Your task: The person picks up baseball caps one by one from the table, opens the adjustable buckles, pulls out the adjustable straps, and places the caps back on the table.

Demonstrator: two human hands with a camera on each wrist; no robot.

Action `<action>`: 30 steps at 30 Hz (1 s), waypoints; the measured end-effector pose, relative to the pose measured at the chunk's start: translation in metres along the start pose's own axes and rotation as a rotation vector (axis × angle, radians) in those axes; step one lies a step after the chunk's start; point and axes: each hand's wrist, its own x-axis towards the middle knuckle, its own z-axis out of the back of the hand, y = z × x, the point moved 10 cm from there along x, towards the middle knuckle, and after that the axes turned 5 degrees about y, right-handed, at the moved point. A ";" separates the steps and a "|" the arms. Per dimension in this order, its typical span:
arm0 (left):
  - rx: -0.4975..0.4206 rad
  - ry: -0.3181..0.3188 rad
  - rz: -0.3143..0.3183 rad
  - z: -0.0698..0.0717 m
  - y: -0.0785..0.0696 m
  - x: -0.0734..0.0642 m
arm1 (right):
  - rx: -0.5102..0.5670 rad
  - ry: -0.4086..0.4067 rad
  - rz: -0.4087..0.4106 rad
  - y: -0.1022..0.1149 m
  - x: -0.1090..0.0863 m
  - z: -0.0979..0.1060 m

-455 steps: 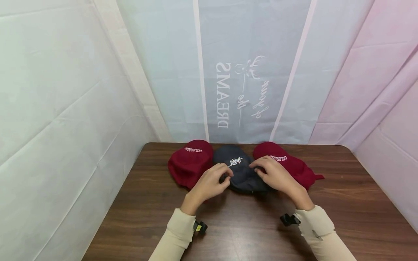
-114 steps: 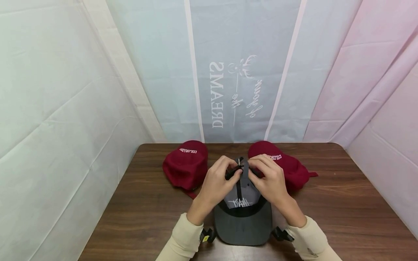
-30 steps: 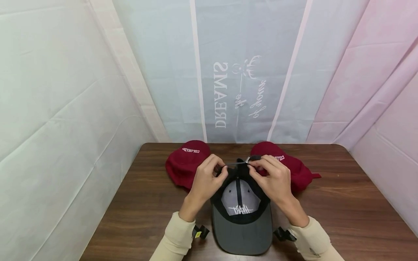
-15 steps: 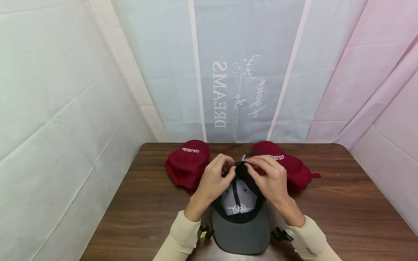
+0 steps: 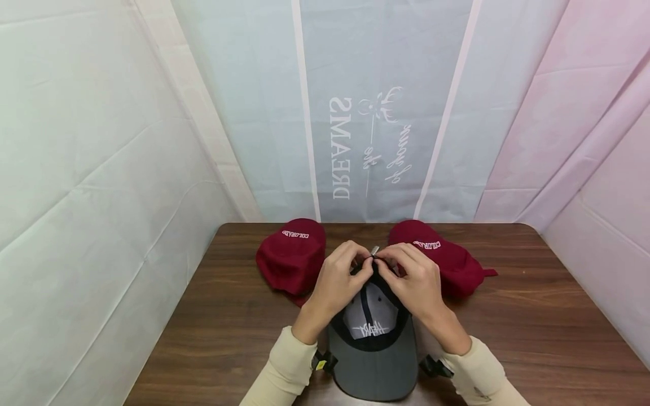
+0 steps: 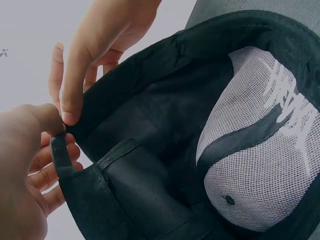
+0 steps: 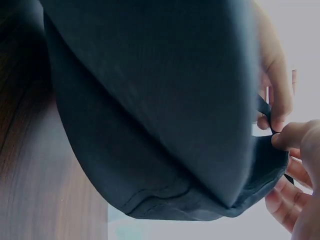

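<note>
A dark grey baseball cap [image 5: 376, 372] is held with its brim toward me and its mesh-lined inside in view, a white HEART print showing through. At its back, my left hand [image 5: 337, 282] pinches the adjusting strap [image 6: 61, 156] between thumb and fingers. My right hand [image 5: 417, 279] pinches the cap's back edge where the strap meets it, fingertips almost touching the left ones. A small metal buckle [image 5: 374, 250] sticks up between both hands. In the right wrist view the cap's crown [image 7: 165, 100] fills the middle, and the fingers hide most of the fastening.
One dark red COLORADO cap [image 5: 291, 259] lies at the back left of the brown wooden table [image 5: 533, 327]. Another red cap [image 5: 462, 273] lies at the back right, partly behind my right hand. Fabric sheets [image 5: 254, 84] hang around the table.
Long ago the grey cap lay between the red ones; since then it was turned brim toward me. Over the last second my hands drew together, and the strap end jutting right went out of sight.
</note>
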 end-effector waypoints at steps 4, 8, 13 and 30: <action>0.014 -0.021 -0.005 0.003 0.001 -0.001 | -0.017 -0.001 -0.005 0.001 0.000 0.001; 0.012 -0.036 -0.002 0.005 0.003 -0.002 | -0.015 -0.002 0.001 0.001 0.000 0.002; -0.022 -0.020 0.012 0.004 0.005 -0.003 | 0.004 -0.006 0.020 0.001 0.000 0.002; 0.002 -0.052 -0.049 0.007 0.000 -0.004 | -0.015 -0.014 0.029 0.004 -0.001 0.005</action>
